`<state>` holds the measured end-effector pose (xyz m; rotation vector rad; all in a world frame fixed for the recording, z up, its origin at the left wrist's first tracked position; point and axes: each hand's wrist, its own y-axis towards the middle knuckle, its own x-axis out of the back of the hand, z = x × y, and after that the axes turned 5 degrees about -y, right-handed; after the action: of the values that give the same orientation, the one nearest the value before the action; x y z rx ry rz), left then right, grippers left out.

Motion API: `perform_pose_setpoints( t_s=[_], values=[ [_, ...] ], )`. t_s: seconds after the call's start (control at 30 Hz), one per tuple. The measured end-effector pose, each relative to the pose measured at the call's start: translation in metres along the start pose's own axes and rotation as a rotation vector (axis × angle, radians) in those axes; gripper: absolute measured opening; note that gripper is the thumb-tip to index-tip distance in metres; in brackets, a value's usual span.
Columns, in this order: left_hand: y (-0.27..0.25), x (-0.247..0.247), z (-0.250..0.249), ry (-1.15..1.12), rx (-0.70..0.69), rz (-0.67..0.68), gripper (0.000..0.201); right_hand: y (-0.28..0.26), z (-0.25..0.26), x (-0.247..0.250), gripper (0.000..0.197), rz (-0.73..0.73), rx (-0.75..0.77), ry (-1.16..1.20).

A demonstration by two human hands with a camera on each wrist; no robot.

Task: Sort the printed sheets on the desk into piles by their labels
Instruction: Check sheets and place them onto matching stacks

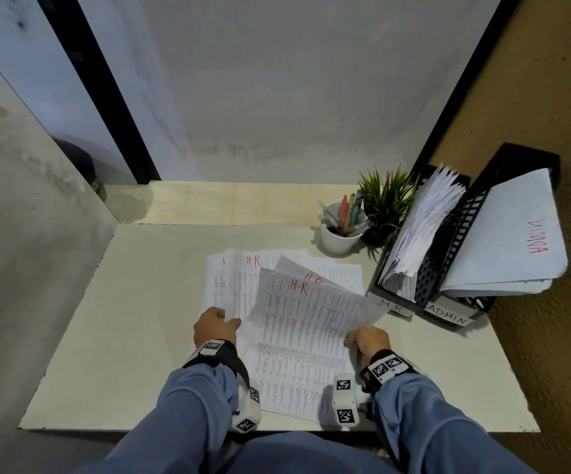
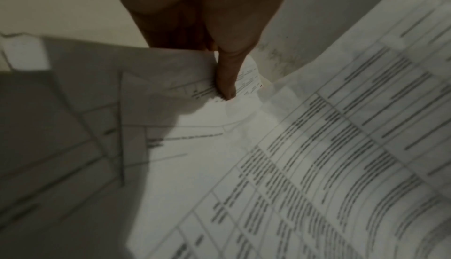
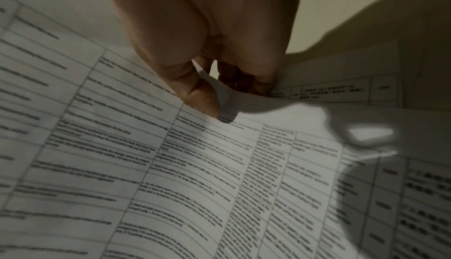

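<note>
Above the desk (image 1: 106,336), right hand (image 1: 369,342) pinches top sheet (image 1: 304,336); left hand (image 1: 214,325) pinches sheets (image 1: 229,289) beneath.

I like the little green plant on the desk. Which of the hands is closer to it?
The right hand. It pinches a lifted H.R sheet at its edge, on the plant's side of the desk. The left hand holds papers farther left, so it is farther away.

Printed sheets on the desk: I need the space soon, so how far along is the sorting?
Well along, it seems. The HR tray is packed with paper and the ADMIN tray holds a stack. In hand: the right hand pinches a lifted sheet marked H.R, while the left hand holds the sheets beneath. Left: a few overlapping H.R sheets spread on the desk.
</note>
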<state>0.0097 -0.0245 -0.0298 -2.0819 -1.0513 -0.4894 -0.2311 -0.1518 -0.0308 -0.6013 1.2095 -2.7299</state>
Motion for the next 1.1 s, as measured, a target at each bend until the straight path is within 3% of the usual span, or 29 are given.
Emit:
perform_pose_setpoints(
  t_s=[0.07, 0.13, 0.2, 0.33, 0.43, 0.5, 0.73, 0.8, 0.87, 0.9, 0.93, 0.97, 1.03, 1.1],
  values=[
    [-0.003, 0.005, -0.002, -0.016, -0.09, -0.042, 0.011, -0.002, -0.001, 0.001, 0.02, -0.002, 0.01, -0.007],
    [-0.004, 0.008, 0.001, -0.034, -0.168, -0.078, 0.03, -0.003, -0.002, 0.002, 0.02, 0.005, 0.016, -0.01],
    [-0.008, 0.015, 0.003, -0.098, -0.229, -0.081, 0.023, -0.004, -0.002, 0.002, 0.019, 0.012, 0.02, -0.015],
    [-0.021, 0.018, 0.007, -0.375, -0.29, -0.109, 0.034, -0.007, -0.001, 0.001, 0.018, 0.006, 0.019, -0.016],
    [-0.02, 0.015, 0.012, -0.565, -0.179, -0.125, 0.046, -0.009, -0.002, 0.001, 0.016, 0.003, 0.023, -0.009],
    [-0.016, 0.011, 0.019, -0.648, -0.091, -0.077, 0.05, -0.014, -0.001, 0.001, 0.016, 0.007, 0.021, -0.021],
    [-0.036, 0.003, 0.002, -0.737, 0.013, 0.203, 0.015, -0.021, 0.01, 0.001, 0.025, 0.044, 0.077, 0.004],
    [-0.041, 0.003, -0.004, -0.744, 0.056, 0.283, 0.025, -0.03, 0.016, -0.002, 0.025, 0.088, 0.105, 0.128],
    [-0.045, 0.001, -0.01, -0.78, 0.074, 0.382, 0.046, -0.04, 0.024, -0.006, 0.013, 0.131, 0.118, 0.293],
    [-0.048, 0.001, -0.016, -0.801, 0.073, 0.408, 0.059, -0.043, 0.029, -0.009, 0.028, 0.141, 0.127, 0.346],
    [-0.051, 0.003, -0.022, -0.83, 0.069, 0.404, 0.063, -0.047, 0.035, -0.011, 0.035, 0.165, 0.158, 0.398],
    [-0.054, 0.005, -0.031, -0.88, 0.039, 0.392, 0.052, -0.053, 0.044, -0.012, 0.035, 0.183, 0.208, 0.405],
    [-0.058, 0.009, -0.049, -0.924, -0.114, 0.343, 0.033, -0.069, 0.062, -0.013, 0.016, 0.194, 0.373, 0.36],
    [-0.063, 0.016, -0.069, -0.834, -0.257, 0.249, 0.022, -0.087, 0.081, -0.01, 0.018, 0.189, 0.561, 0.315]
  ],
)
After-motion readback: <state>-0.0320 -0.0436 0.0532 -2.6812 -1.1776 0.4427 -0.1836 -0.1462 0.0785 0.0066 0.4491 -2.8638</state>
